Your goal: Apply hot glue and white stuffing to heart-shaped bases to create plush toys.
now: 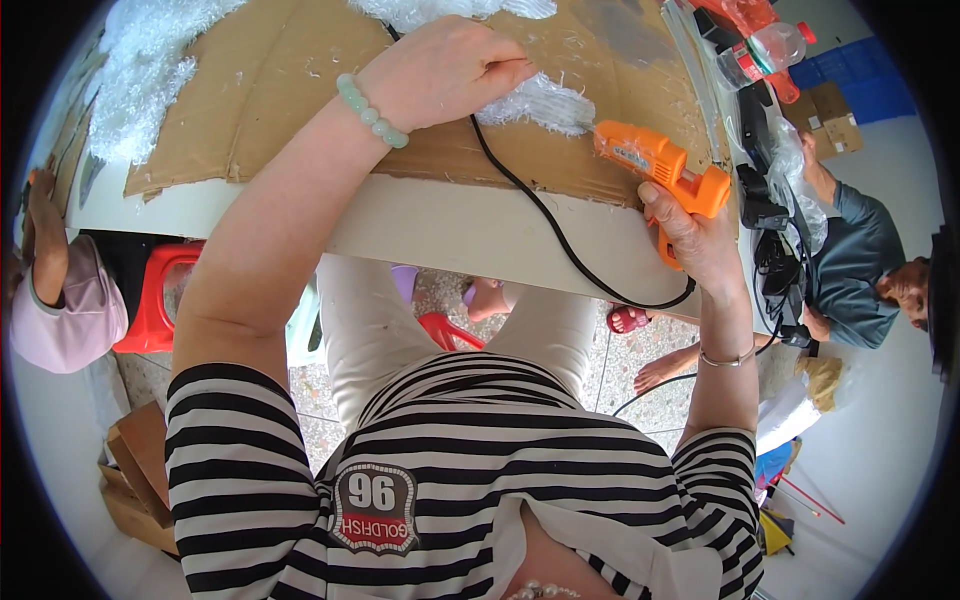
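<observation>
My left hand point(455, 72), with a green bead bracelet at its wrist, is closed in a pinch over the cardboard. From under its fingers a tuft of clear-white plastic strands point(548, 106) points to the right. My right hand point(695, 232) is wrapped round the handle of an orange hot glue gun point(648, 152). The gun's front end is close to the tuft's right end; whether they touch I cannot tell. A black cord point(545, 213) curves from below the gun's handle across the table edge and passes beneath my left hand.
Stained cardboard point(270, 110) covers the white table point(450, 220). More plastic strands point(140, 85) lie at the left and far edges. Along the right are a plastic bottle point(768, 55) and black cables point(775, 265). A person point(865, 260) sits at right, another point(70, 300) at left, near a red stool point(160, 300).
</observation>
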